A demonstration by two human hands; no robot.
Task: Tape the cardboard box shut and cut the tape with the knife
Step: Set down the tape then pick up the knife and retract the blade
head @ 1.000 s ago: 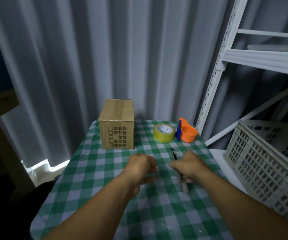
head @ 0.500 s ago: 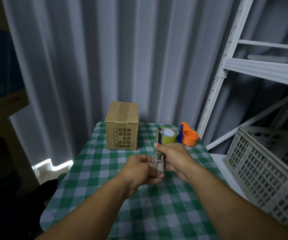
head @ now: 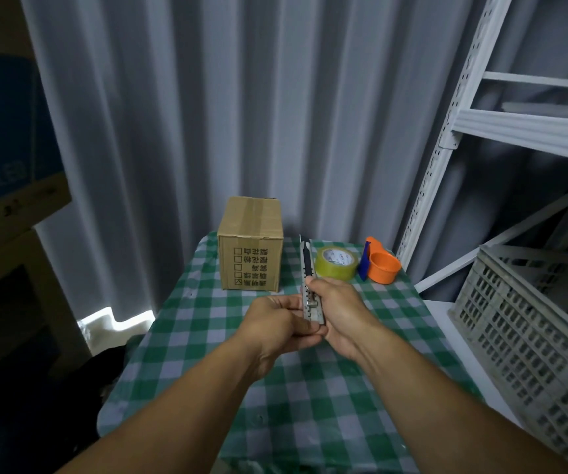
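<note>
I have the knife (head: 311,289) upright in front of me, held above the table (head: 344,388): my right hand (head: 335,311) is wrapped around the lower part of its metal handle, thumb side up near the slider, and my left hand (head: 277,325) is closed in against the butt end, fingers curled under it and touching the right hand. So both hands are closed on the knife, neither one free. A short dark tip shows at the top of the handle, which I take to be the blade, though I cannot tell how far it is out. The cardboard box (head: 251,246) stands at the far left of the table, well beyond my hands, flaps down, with what looks like a strip of tape already running along its top seam; I cannot tell whether that strip is complete or cut. The tape roll (head: 336,263) lies flat just right of the knife's line, and beside it sits an orange tape dispenser (head: 381,265) with a blue part. A white crate (head: 528,333) is off to my right. My read is that I am at the knife-setting step, working the slider rather than cutting anything. What comes next depends on that seam: if the tape is not yet laid, I must free one hand, reach for the roll and bring the box closer; if it is laid, I need to carry the blade to the box with the edge pointed away from my left fingers.
</note>
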